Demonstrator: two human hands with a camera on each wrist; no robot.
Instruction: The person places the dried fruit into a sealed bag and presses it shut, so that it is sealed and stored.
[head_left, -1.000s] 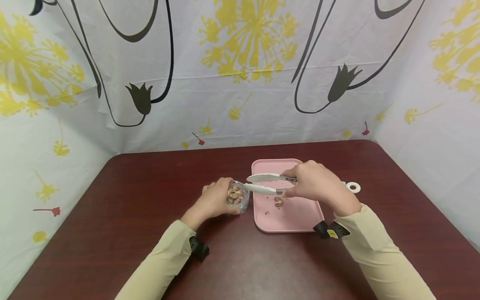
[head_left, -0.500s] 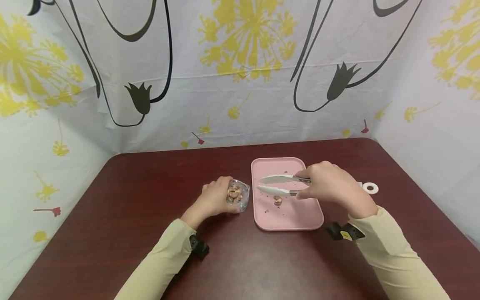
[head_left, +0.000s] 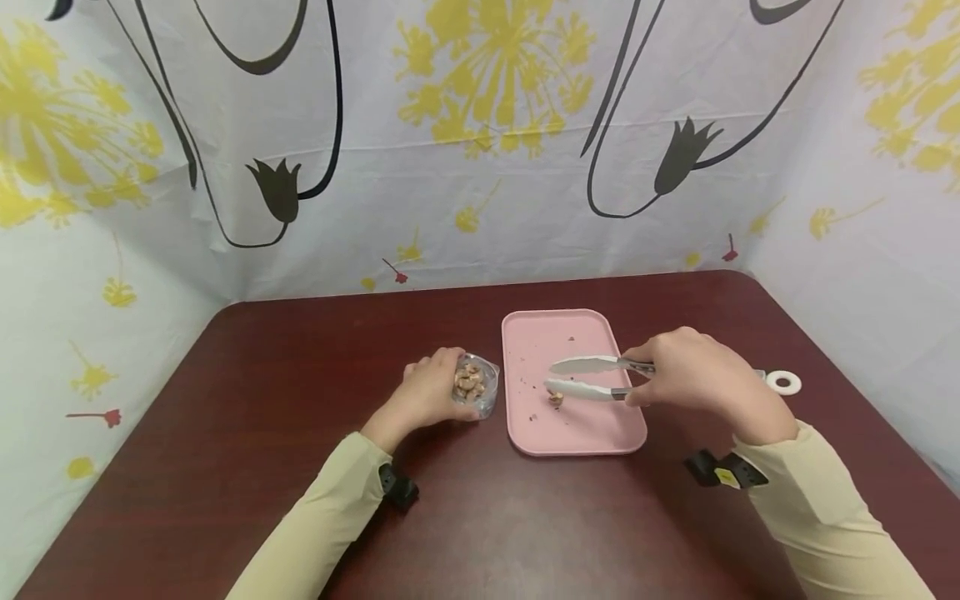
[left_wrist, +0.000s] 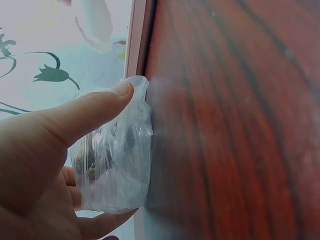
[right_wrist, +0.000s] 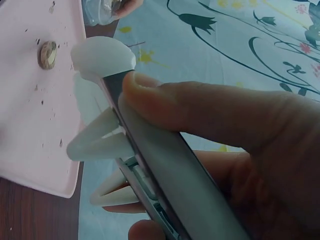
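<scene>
Behind the dark red table point(head_left: 480, 533) hangs a white patterned cloth point(head_left: 375, 225), and the pink tray point(head_left: 585, 433) lies on the tabletop. Just beside the tray's left edge, your left hand point(head_left: 427, 392) has thumb and fingers curled round a clear plastic container point(head_left: 487, 405) with nut pieces point(head_left: 469, 381) inside. Over the tray's right edge, your right hand point(head_left: 690, 373) pinches the tongs point(head_left: 587, 364) across their metal arms, the white tips parted with nothing between them. A single brown nut point(head_left: 555, 400) rests on the tray, near its middle, apart from the tips in the right wrist view. Expect it to be light, hard and a bit brittle; its uneven shape may roll, so a gentle squeeze across its widest part should suit it best. The container's crinkled wall looks thin; hold it lightly.
</scene>
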